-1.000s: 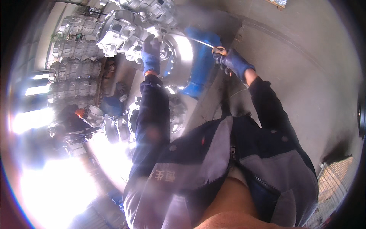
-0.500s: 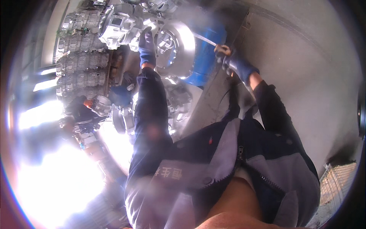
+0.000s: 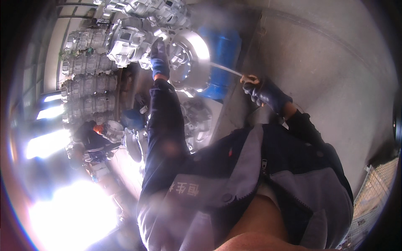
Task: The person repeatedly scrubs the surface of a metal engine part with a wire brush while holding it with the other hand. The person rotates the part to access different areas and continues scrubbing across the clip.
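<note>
In a dark glove, my left hand (image 3: 159,56) holds the edge of a silver cast-metal housing (image 3: 197,52) with a wide round flange; some of its fingers are hidden. My gloved right hand (image 3: 266,93) is closed around the tan handle of a file (image 3: 226,69), a long, thin metal bar. The bar points left across the blue drum, and its far end meets the flange's right side. Another silver casting (image 3: 125,37) sits just left of my left hand.
Behind the flange stands a blue drum (image 3: 220,79). Rows of castings (image 3: 90,85) are stacked at the left. A person (image 3: 94,136) bends near a round casting there. More castings (image 3: 197,121) lie beside my left forearm. A wire-mesh crate (image 3: 374,201) is at the lower right.
My right hand has drawn back right and down with the file. My left hand stays on the housing. The view has shifted, so the castings and drum appear slightly lower.
</note>
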`<move>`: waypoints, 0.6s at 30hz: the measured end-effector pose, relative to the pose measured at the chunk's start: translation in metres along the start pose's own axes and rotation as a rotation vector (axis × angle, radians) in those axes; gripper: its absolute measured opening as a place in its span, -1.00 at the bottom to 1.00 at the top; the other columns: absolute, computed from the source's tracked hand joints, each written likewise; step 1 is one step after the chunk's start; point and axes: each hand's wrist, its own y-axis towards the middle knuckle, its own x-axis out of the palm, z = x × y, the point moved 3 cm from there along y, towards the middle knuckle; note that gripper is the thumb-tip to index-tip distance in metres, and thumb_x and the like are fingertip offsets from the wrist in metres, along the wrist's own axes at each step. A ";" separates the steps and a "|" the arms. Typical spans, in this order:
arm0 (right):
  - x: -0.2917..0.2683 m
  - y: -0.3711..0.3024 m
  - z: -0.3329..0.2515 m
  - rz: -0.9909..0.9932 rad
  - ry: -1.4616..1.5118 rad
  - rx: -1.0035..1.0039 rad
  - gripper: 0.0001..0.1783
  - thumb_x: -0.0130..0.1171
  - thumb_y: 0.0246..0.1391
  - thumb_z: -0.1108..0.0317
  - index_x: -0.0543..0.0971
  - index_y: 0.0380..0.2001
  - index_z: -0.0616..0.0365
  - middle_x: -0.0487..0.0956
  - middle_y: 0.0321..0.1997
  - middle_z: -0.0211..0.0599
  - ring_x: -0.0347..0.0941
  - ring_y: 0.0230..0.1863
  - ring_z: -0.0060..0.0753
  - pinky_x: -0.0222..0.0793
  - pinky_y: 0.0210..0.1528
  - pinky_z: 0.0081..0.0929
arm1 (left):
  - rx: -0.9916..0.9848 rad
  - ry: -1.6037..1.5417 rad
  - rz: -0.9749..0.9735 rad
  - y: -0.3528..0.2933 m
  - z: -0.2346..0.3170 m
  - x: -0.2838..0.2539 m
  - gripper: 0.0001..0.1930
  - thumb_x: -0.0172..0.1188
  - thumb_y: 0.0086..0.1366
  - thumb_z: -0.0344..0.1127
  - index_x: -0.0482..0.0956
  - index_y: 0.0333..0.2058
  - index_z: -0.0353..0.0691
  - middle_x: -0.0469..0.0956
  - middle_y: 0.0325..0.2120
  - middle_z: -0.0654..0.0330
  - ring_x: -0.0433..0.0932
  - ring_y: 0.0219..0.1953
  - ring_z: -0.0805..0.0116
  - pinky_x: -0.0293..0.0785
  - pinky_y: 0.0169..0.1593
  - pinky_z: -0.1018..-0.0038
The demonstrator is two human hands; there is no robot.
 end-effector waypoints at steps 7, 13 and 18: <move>0.046 -0.025 -0.016 -0.006 -0.274 -0.414 -0.64 0.12 0.06 0.48 0.51 -0.02 0.12 0.51 -0.37 -0.37 0.38 -0.57 -0.64 0.27 -0.54 -0.65 | -0.002 -0.073 0.022 0.002 0.004 0.006 -0.69 0.18 0.30 -0.12 0.59 -0.06 -0.14 0.58 -0.16 0.35 0.48 -0.16 0.50 0.37 -0.01 0.49; 0.063 -0.042 -0.013 0.056 -0.275 -0.426 -0.67 0.09 0.06 0.52 0.55 -0.06 0.11 0.42 -0.02 -0.26 0.41 -0.18 -0.40 0.35 -0.17 -0.50 | 0.005 -0.238 -0.001 0.006 0.000 0.011 -0.72 0.20 0.29 -0.15 0.61 -0.12 -0.16 0.60 -0.26 0.36 0.49 -0.25 0.53 0.40 -0.09 0.51; 0.069 -0.049 -0.015 0.115 -0.488 -0.291 -0.67 0.12 0.03 0.49 0.56 -0.08 0.14 0.48 -0.30 -0.35 0.36 -0.43 -0.56 0.27 -0.42 -0.60 | 0.009 -0.280 -0.016 0.009 -0.002 0.011 -0.74 0.20 0.28 -0.19 0.60 -0.12 -0.15 0.59 -0.23 0.34 0.49 -0.23 0.50 0.41 -0.08 0.50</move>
